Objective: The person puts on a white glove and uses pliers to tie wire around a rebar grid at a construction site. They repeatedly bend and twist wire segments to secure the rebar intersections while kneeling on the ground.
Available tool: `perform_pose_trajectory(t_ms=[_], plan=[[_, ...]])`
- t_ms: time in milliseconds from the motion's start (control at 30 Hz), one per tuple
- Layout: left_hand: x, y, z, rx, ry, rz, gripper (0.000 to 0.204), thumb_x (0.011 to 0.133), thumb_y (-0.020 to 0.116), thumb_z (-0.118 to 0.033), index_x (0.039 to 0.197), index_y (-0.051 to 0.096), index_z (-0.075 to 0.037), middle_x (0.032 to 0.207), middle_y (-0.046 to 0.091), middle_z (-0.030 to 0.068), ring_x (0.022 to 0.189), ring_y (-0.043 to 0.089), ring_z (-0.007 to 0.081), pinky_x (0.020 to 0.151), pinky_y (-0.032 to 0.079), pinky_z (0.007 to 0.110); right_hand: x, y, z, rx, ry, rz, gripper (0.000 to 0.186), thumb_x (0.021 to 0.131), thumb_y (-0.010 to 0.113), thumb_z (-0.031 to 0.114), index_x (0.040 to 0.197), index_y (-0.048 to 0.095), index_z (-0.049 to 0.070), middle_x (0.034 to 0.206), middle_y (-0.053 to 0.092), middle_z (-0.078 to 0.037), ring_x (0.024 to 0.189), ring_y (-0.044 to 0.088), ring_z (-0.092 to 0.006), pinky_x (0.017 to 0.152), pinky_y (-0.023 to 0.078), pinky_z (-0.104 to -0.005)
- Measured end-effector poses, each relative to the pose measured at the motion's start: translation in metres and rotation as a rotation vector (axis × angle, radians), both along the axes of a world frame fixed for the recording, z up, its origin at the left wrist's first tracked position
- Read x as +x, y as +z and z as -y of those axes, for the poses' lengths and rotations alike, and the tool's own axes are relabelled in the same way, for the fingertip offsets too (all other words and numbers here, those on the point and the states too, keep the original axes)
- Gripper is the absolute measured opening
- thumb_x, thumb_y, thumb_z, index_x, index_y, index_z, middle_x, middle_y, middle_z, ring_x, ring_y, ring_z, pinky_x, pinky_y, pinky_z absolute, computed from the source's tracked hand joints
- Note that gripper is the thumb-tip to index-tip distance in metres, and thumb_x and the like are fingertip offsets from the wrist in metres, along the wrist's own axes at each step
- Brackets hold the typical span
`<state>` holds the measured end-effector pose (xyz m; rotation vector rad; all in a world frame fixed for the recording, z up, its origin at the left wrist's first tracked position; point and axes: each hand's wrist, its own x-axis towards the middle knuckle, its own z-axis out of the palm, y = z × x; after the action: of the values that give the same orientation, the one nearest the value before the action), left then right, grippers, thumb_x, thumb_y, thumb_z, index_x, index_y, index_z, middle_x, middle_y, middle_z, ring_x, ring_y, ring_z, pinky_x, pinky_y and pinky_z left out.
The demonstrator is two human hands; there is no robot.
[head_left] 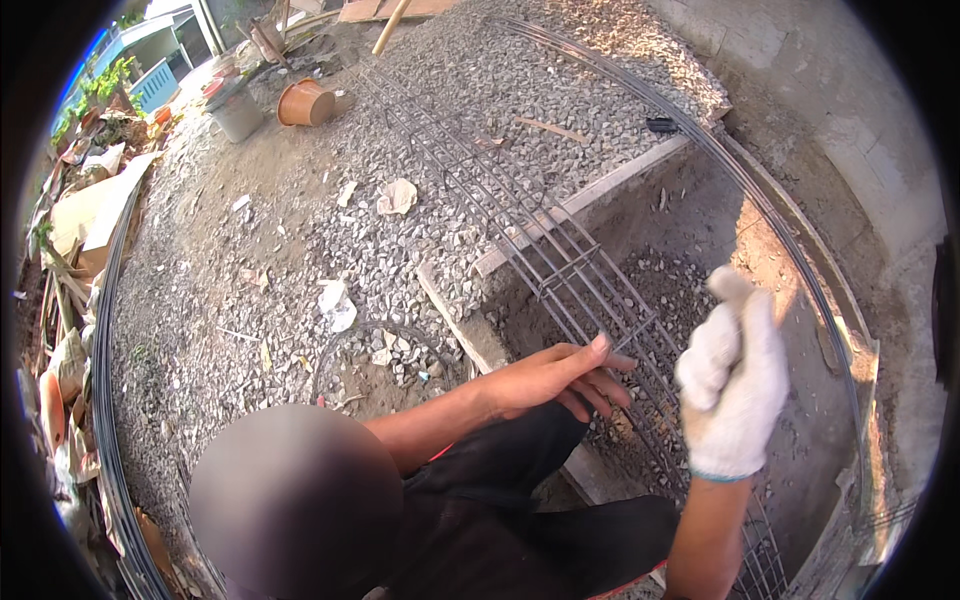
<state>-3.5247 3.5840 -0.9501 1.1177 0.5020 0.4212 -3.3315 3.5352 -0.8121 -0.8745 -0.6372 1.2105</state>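
Observation:
A long cage of steel reinforcing bars [570, 268], tied with square stirrups, slants from the gravel across a concrete-edged pit toward my legs. My left hand [555, 380] is bare and rests at the cage's left side, thumb raised and fingers stretched over the bars. To the right of the cage I hold up my right hand [735, 385] in a white knitted glove. Its fingers are curled in, and what they hold, if anything, is hidden. My dark trousers [500, 520] show below, partly covered by a blurred round patch.
Gravel [440, 235] spreads over the ground ahead. An orange bucket [306, 103] lies tipped beside a grey pail [236, 112]. Long thin bars [108, 370] curve along the left, and more bars [745, 180] run along the right. A crumpled white bag [337, 306] lies near a wire loop.

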Motion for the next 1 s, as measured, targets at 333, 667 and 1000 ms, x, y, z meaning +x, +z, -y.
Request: perform_pose_trajectory(t_ms=[333, 667, 1000], plan=[[0.027, 0.025, -0.018, -0.580, 0.322, 0.296, 0.055, 0.116, 0.058, -0.053, 0.144, 0.057, -0.006, 0.089, 0.055, -0.0018, 0.068, 0.048, 0.0109, 0.061, 0.042, 0.030, 0.005, -0.099, 0.126, -0.122, 0.306, 0.989, 0.024, 0.109, 0.070, 0.023, 0.119, 0.078, 0.003, 0.076, 0.071, -0.009, 0.061, 0.067, -0.0213, 0.056, 0.051, -0.0360], [-0.118, 0.010, -0.047, -0.226, 0.636, -0.009, 0.033, 0.119, 0.058, -0.028, 0.124, 0.071, 0.001, 0.067, 0.033, -0.0107, 0.053, 0.024, 0.0023, 0.044, 0.019, 0.024, 0.071, -0.034, 0.161, 0.001, 0.132, 1.932, 0.014, 0.088, 0.084, 0.027, 0.101, 0.080, 0.021, 0.069, 0.065, -0.004, 0.064, 0.069, -0.0283, 0.061, 0.051, -0.0451], [0.091, -0.028, 0.068, -0.025, -0.447, 0.070, 0.077, 0.102, 0.064, -0.079, 0.096, 0.075, -0.003, 0.067, 0.043, -0.0077, 0.059, 0.042, 0.0061, 0.051, 0.035, 0.030, -0.030, -0.103, 0.124, 0.709, 0.865, 1.965, 0.009, 0.086, 0.072, 0.022, 0.084, 0.078, 0.014, 0.078, 0.077, -0.006, 0.065, 0.076, -0.0249, 0.052, 0.055, -0.0422]])
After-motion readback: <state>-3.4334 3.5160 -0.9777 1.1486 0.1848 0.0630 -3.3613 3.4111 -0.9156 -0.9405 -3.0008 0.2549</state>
